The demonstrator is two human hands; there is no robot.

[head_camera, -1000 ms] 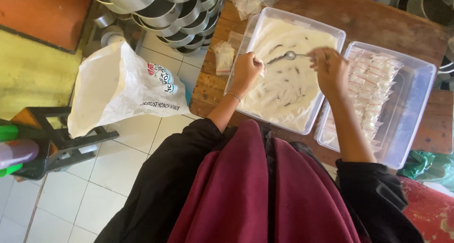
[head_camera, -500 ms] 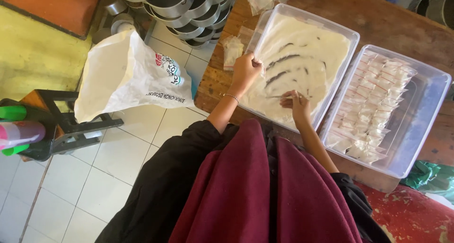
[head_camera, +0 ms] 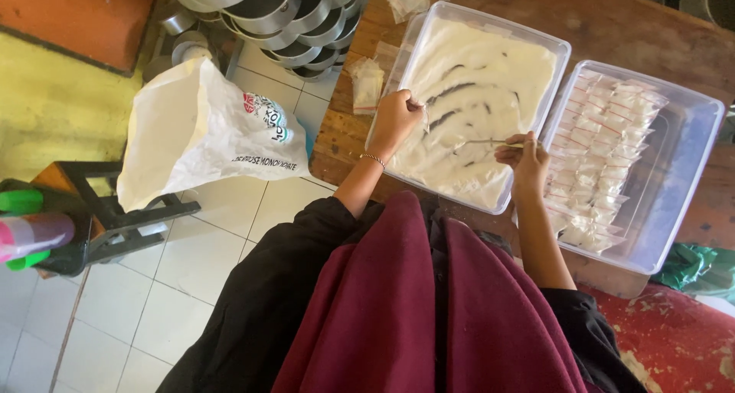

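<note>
White floor tiles [head_camera: 115,316] fill the lower left of the head view, and a worn wooden table [head_camera: 612,18] runs across the top right. Far out to the left of the fingers, a big white sack [head_camera: 199,133] printed in red and blue sits propped on a dark metal stand [head_camera: 115,225], with a stack of round metal pans [head_camera: 283,14] above it. Closer in, just left of the left hand [head_camera: 394,119], a few small clear packets [head_camera: 366,83] lie on the table edge. The left hand is curled shut at the near left rim of a clear plastic tub of white powder [head_camera: 490,87], its fingers pinching something small that I cannot make out; a thin bracelet [head_camera: 373,159] circles the wrist. Dark furrows mark the powder between the two hands. The right hand [head_camera: 524,154] hovers over the tub's near right corner, fingers closed around the handle of a slim metal spoon [head_camera: 490,141] that points left across the powder. Right of those fingers, touching the first tub, a second clear tub [head_camera: 689,179] holds rows of small filled white packets [head_camera: 612,148].
</note>
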